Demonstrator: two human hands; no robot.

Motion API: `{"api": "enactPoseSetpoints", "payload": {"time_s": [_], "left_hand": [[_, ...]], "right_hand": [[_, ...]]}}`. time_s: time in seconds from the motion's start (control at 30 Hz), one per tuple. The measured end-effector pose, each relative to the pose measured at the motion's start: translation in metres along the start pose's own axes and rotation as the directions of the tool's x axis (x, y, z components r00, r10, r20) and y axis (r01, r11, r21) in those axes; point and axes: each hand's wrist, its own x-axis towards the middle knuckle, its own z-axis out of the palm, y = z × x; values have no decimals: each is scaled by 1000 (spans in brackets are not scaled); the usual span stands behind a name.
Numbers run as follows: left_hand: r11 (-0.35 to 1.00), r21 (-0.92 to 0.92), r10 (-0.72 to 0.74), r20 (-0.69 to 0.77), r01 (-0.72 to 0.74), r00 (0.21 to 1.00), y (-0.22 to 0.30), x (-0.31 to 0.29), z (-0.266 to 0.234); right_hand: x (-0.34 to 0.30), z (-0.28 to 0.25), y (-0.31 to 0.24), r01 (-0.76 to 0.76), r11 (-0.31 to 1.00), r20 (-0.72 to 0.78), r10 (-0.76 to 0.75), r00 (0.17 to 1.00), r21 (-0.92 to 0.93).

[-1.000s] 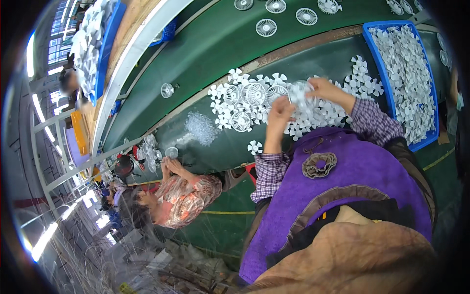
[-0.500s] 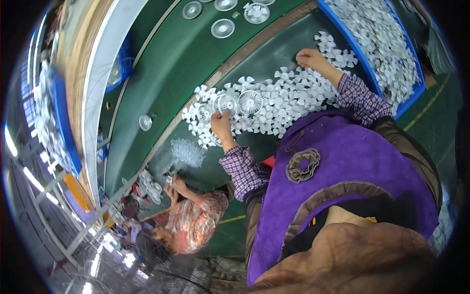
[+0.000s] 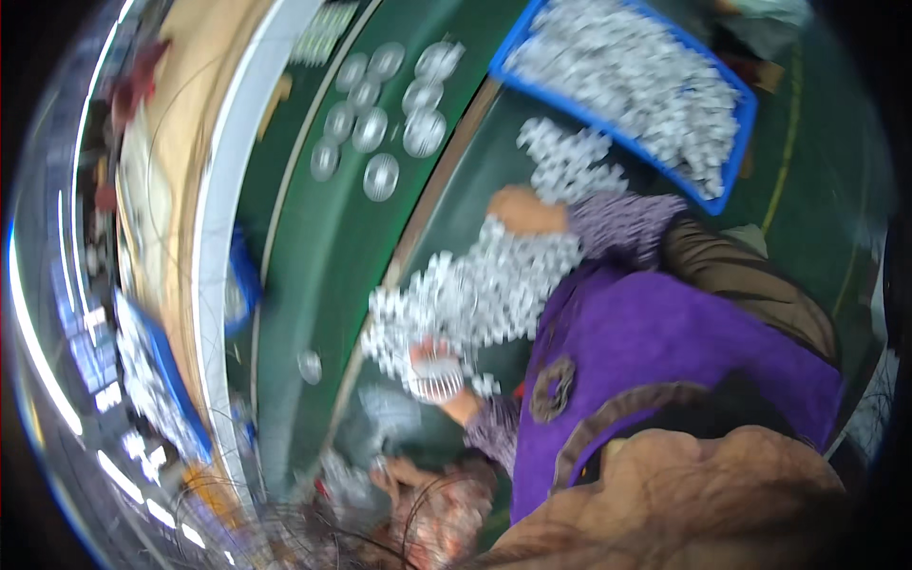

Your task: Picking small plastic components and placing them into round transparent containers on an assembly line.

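Green table (image 3: 313,256) fills the frame's middle, blurred by motion. Near its top, about ten round white grilles (image 3: 381,177) already lie in rows. A heap of white snowflake-shaped parts (image 3: 475,285) remains before you at centre, and the blue bin (image 3: 731,123) at upper right is full of them. Your left hand (image 3: 432,366) grips a round ribbed grille (image 3: 439,385) at the heap's lower edge. Your right hand (image 3: 522,211) rests on the heap's top, its fingers too blurred to judge. No labels are readable.

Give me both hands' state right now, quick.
Left hand: closed on a round white ribbed plastic disc.
Right hand: resting on the pile of white flower-shaped plastic parts; grip cannot be told.
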Motion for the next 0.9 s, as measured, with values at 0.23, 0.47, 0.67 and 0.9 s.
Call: {"api": "enactPoseSetpoints", "payload": {"time_s": [0.23,0.47,0.67,0.9], "left_hand": [[894,-24,-426,260,447,866,-30,15,63],[821,304,-488,-63,482,871,-50,38,90],[734,512,-247,-411,446,878,-64,58,107],[842,451,-216,-216,294,952,-69,56,142]], "right_hand": [[31,0,-37,-27,947,295,127,947,-321],[35,-39,-40,-116,993,282,116,953,-16],[39,-54,-17,142,921,-66,-177,982,-362],[31,-40,-7,106,920,106,-71,992,-378]]}}
